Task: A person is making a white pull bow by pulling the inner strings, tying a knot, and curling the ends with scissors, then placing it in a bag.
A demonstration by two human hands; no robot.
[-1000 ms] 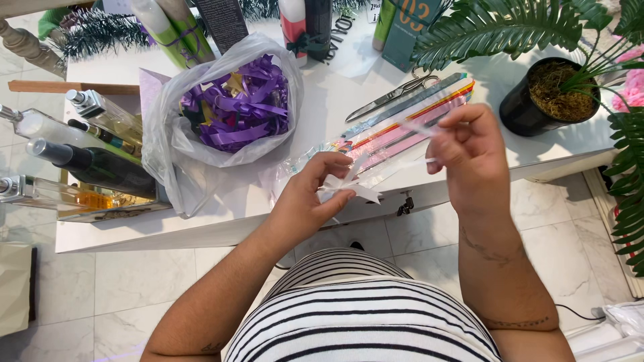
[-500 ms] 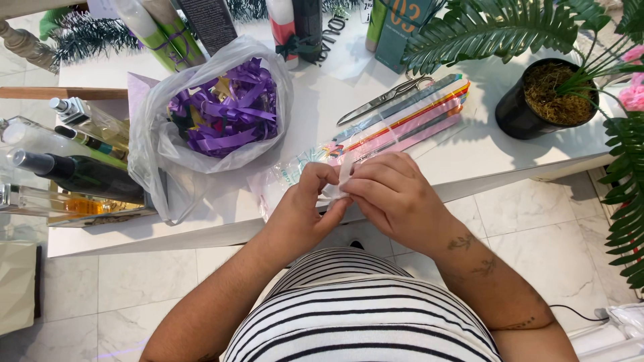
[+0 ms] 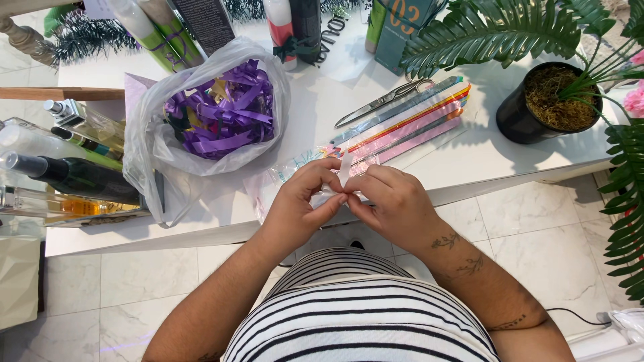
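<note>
At the centre of the frame, the left hand (image 3: 295, 204) and right hand (image 3: 392, 201) meet over the table (image 3: 322, 100) edge, fingertips pinched together on a small white strip (image 3: 344, 169) that sticks up between them. Judging by this, the strip is partly folded or tied, not finished. Just above the hands lies a clear pack of coloured sticks (image 3: 409, 124), with scissors (image 3: 382, 100) beside it. A plastic bag (image 3: 201, 114) of purple ribbon (image 3: 221, 110) sits open at upper left, bottles (image 3: 60, 174) at far left, a potted plant (image 3: 547, 100) at upper right.
</note>
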